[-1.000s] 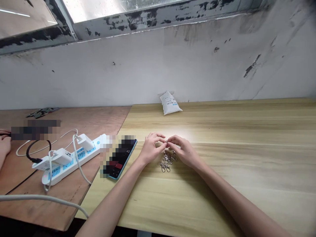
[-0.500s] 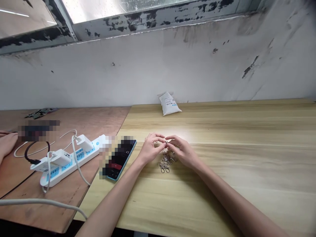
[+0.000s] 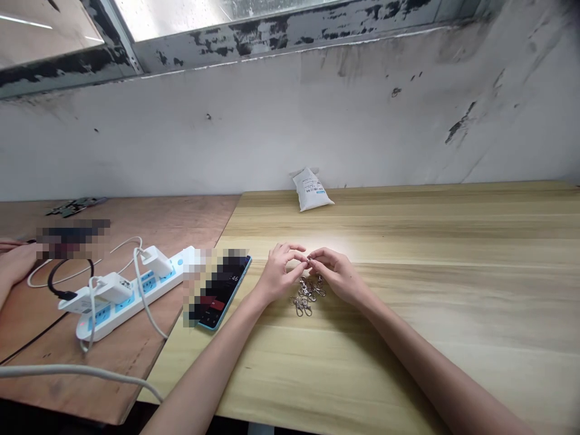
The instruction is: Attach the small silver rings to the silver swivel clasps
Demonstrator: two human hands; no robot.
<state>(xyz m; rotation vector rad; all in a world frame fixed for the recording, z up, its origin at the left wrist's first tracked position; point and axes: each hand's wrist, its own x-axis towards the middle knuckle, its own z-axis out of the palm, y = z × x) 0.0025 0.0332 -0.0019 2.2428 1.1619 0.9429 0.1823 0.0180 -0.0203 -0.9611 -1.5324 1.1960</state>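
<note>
Our left hand (image 3: 280, 275) and right hand (image 3: 339, 277) are shifting their pinch on a metal bit (image 3: 309, 260); we're still working it, clips (image 3: 310, 295) lying at six o'clock.

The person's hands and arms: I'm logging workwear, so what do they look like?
The left hand and right hand are bare, without gloves or visible rings. Both forearms, left and right, show no sleeve, watch or bracelet.

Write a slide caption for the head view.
Left hand and right hand meet at a small metal piece beside piled metal snap hooks, smartphone lying to the left.
</note>
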